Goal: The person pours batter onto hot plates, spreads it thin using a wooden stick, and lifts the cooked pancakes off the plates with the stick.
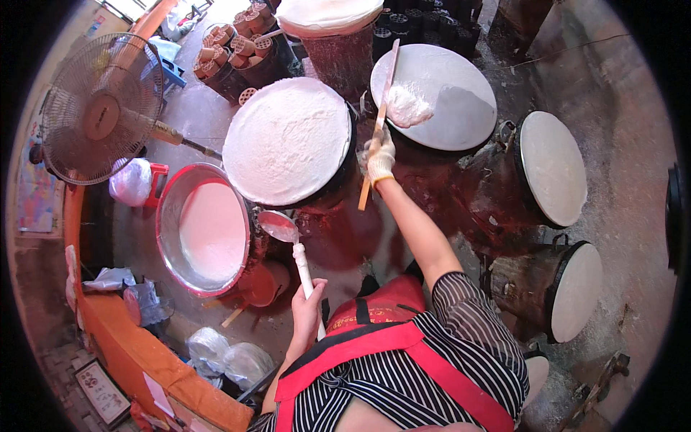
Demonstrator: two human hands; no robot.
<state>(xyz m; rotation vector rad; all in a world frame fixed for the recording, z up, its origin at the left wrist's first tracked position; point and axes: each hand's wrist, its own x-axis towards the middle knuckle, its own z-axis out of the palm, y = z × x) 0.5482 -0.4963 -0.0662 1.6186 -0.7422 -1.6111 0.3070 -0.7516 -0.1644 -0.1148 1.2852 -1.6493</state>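
Observation:
My left hand is closed around the white-wrapped handle of a metal ladle. The ladle's bowl is near the metal basin of white batter. In a knitted work glove, my right hand grips a long flat wooden scraper. Its far part reaches over the left side of a round griddle. Beside the scraper sits a mound of white batter, and a smooth darker grey patch lies to its right. Left of my right hand, a second round griddle carries a rough white layer.
A pedestal fan stands at left. White sheets are piled on a drum at the back, near buckets of spent honeycomb briquettes and black briquettes. More round-topped stoves stand at right. A red bucket sits below the basin.

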